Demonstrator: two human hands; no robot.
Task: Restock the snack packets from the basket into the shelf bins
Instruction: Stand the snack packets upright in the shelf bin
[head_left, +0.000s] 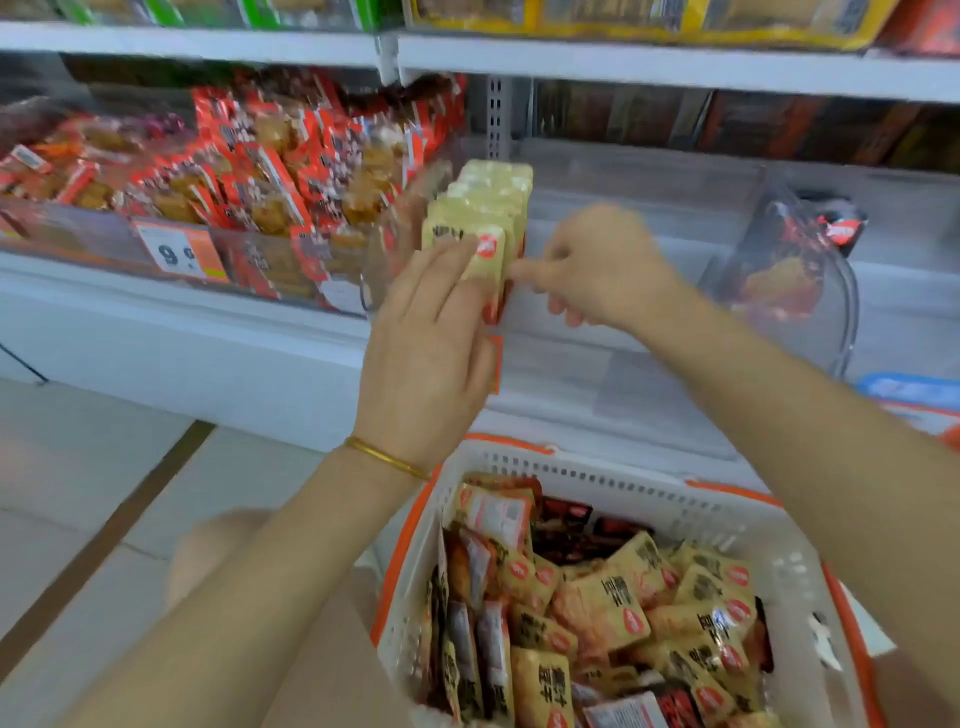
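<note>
A row of pale yellow snack packets (488, 202) stands upright in a clear shelf bin (649, 218). My left hand (431, 343) presses its straight fingers flat against the front packet of the row. My right hand (597, 265) is at the row's right side, fingers loosely curled, index finger touching the front packet's edge; no packet is visibly held in it. Below, a white basket with orange trim (623, 488) holds several yellow, orange and dark snack packets (618, 613).
A bin of red-orange packets (249, 171) with a price tag (179, 252) sits to the left. To the right, a clear bin holds a dark red packet (779, 270). The white shelf edge (208, 332) runs across; tiled floor lies at the lower left.
</note>
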